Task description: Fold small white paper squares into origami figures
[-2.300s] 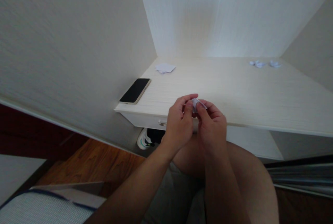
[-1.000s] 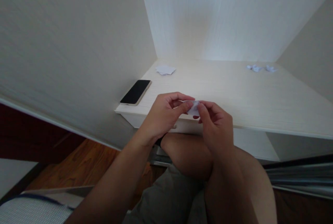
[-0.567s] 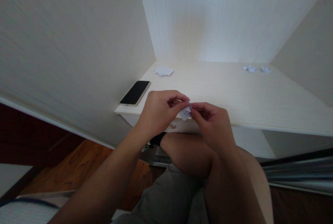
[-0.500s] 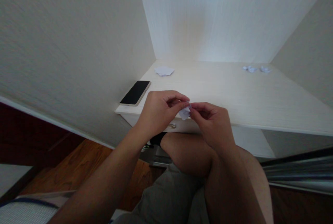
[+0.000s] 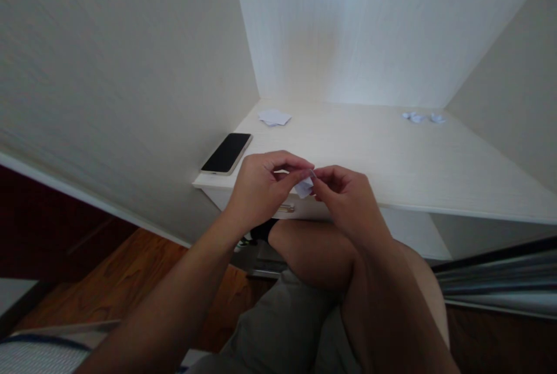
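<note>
A small folded piece of white paper (image 5: 303,188) is pinched between my two hands, just over the front edge of the white desk (image 5: 348,142). My left hand (image 5: 267,182) grips its upper left part between thumb and fingers. From the other side, my right hand (image 5: 342,188) holds the paper's upper right edge between thumb and forefinger. My fingers cover much of the paper, so its full shape is hidden. Flat white paper sheets (image 5: 274,117) lie in a small stack farther back, beyond my left hand.
A phone (image 5: 227,153) with a dark screen lies at the desk's left edge. Several small folded white papers (image 5: 415,117) rest at the back right. Below the front edge is a drawer handle (image 5: 286,208). Walls enclose the desk at left, back and right.
Both hands, with the paper between them, have shifted slightly left. The right hand's fingers have tilted a little at the paper's edge. The view has turned slightly.
</note>
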Demonstrator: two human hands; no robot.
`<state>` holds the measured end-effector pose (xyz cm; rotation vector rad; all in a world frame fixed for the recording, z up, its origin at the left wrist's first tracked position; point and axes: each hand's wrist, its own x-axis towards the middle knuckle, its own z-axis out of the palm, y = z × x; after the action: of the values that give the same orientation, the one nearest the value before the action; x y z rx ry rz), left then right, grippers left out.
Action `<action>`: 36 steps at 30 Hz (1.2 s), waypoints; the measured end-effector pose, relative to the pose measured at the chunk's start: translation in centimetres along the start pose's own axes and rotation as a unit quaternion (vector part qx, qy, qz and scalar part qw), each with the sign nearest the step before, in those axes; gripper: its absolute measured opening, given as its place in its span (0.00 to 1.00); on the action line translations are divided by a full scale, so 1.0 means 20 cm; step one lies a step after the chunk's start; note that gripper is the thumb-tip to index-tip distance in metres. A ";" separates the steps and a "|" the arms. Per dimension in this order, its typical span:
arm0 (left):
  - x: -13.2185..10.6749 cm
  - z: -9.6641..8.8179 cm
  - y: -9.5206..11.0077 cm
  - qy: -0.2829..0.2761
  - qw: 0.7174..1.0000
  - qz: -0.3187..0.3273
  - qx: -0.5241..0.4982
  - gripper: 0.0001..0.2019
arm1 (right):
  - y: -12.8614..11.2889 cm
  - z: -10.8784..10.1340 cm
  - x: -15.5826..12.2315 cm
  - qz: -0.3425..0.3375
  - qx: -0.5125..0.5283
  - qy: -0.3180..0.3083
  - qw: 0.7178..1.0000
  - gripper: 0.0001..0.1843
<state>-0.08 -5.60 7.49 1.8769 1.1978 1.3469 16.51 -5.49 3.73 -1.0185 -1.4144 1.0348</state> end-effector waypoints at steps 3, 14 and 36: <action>-0.01 -0.01 -0.01 -0.015 0.998 -0.031 -0.043 0.02 | -0.02 -0.03 0.02 0.001 -0.004 -0.034 0.999 0.07; -0.05 0.08 -0.09 -0.055 0.907 -0.207 -0.362 0.13 | -0.05 -0.04 0.01 0.001 -0.048 0.031 0.998 0.09; -0.03 0.07 -0.03 -0.017 0.917 -0.207 -0.339 0.10 | -0.07 -0.06 -0.02 0.010 -0.016 0.027 0.999 0.10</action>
<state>0.94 -5.81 6.27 1.0790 0.8784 1.2593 17.66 -6.18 5.03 -1.0787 -1.3831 0.9935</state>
